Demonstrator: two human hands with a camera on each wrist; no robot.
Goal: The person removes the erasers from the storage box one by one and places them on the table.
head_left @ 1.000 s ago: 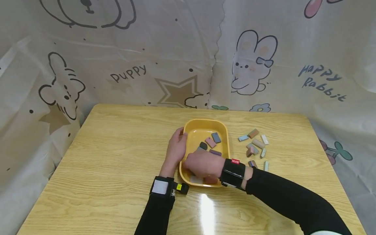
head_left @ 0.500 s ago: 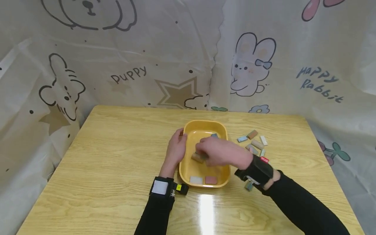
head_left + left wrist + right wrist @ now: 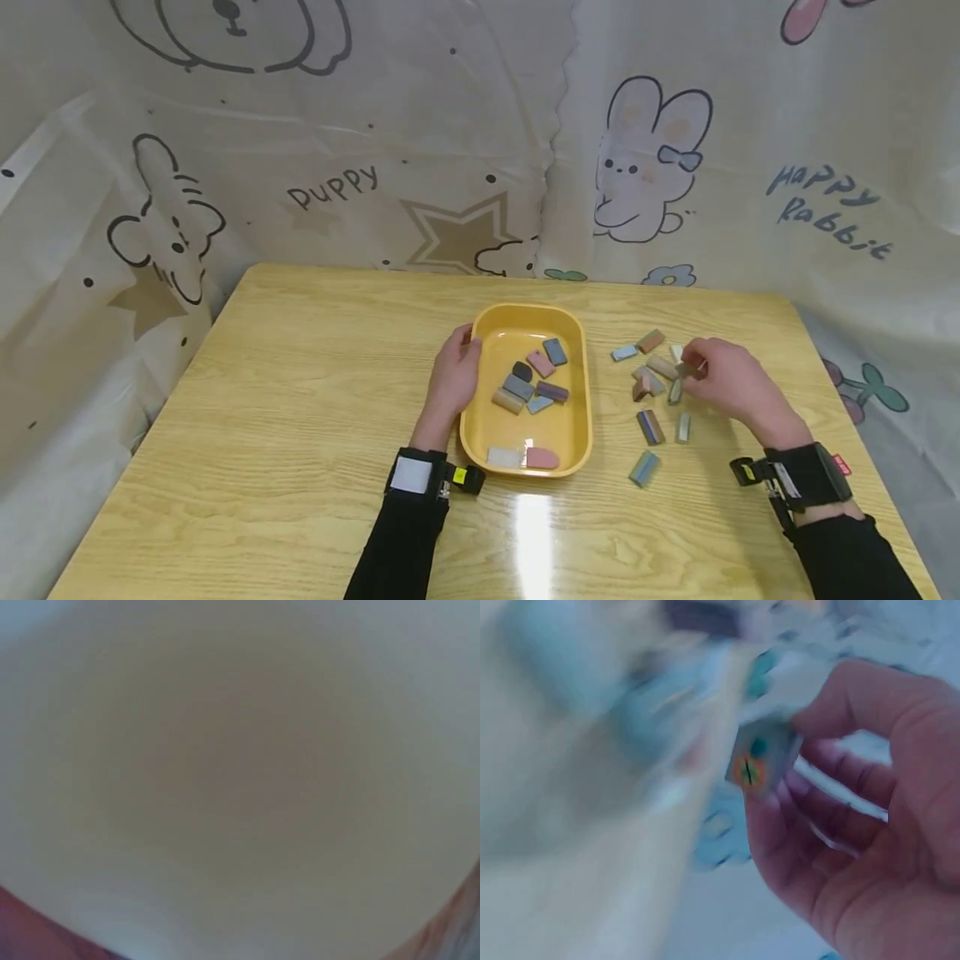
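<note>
A yellow tray (image 3: 527, 433) lies on the table in the head view, holding several small blocks in grey, pink, white, tan and purple. My left hand (image 3: 452, 371) grips its left side, thumb along the rim and the other fingers partly hidden behind it. Over the loose blocks right of the tray, my right hand (image 3: 731, 379) pinches a small grey-green block (image 3: 765, 754) between thumb and fingertips. An orange and dark green print marks the face of that block in the right wrist view. Only a blurred pale surface fills most of the left wrist view.
Several loose blocks lie right of the tray, among them a tan one (image 3: 662, 367), a striped one (image 3: 651, 427) and a blue-green one (image 3: 644, 469). A printed cloth (image 3: 345, 225) hangs behind the wooden table (image 3: 300, 400).
My right hand has left the tray and moved right to the loose blocks, where it now pinches one. The blocks in the tray are uncovered. My left hand stays at the tray.
</note>
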